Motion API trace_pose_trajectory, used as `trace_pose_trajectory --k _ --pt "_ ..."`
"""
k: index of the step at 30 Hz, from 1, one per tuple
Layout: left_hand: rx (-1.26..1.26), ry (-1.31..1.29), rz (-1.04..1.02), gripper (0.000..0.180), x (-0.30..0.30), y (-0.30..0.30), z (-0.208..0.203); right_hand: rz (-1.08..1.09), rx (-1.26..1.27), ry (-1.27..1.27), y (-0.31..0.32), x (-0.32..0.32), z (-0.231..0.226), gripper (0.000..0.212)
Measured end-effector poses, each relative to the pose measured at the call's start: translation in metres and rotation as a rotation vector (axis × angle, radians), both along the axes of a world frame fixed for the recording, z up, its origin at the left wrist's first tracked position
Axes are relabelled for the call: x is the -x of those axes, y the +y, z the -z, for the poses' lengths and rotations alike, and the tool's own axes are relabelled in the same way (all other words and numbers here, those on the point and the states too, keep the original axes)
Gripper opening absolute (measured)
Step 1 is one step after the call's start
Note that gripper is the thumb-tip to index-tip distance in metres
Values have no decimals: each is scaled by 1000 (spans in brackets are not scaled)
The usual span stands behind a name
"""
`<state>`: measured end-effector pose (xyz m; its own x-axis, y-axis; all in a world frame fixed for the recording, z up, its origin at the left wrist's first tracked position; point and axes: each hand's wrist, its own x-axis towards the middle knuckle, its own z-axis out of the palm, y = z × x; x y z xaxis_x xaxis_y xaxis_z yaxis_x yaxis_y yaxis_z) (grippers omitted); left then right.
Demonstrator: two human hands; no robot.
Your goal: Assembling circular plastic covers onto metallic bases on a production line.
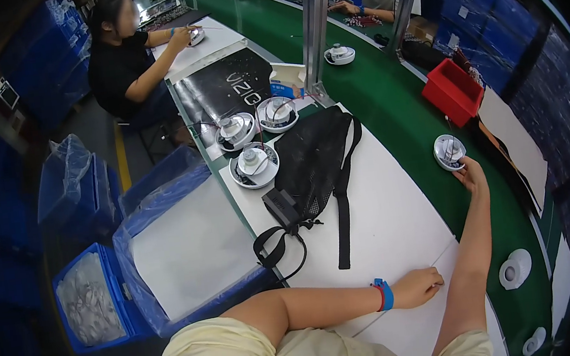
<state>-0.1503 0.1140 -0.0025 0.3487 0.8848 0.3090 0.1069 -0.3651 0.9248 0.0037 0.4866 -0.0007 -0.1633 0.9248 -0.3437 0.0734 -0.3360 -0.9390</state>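
Right hand (471, 172) at 2 o'clock, fingers pinching round white housing (449, 151) on green belt (389, 106) | left hand (417, 287) curled loosely, empty, on tabletop (388, 222) | risk: stretched reach, thin rim grip, housing may slip.

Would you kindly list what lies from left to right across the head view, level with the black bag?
Blue bin → round white unit → black bag → round white part at the right hand.

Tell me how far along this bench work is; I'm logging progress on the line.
In hand: the right hand reaches out to a round white unit on the green belt; whether it grips it is unclear. The left hand rests on the white table, holding nothing. Left: three open round units wait beside the black bag. Nothing visibly finished.
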Motion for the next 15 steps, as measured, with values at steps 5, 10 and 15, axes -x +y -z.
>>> trace_pose_trajectory --k 5,10,15 --pt "-8 23 19 19 -4 4 0 48 -254 -14 -50 -19 11 20" --pt "128 -334 -337 46 3 15 -15 132 -264 84 -183 -12 0 23" --pt "-115 -417 -627 56 19 26 -29 195 -88 221 -317 8 -18 30"
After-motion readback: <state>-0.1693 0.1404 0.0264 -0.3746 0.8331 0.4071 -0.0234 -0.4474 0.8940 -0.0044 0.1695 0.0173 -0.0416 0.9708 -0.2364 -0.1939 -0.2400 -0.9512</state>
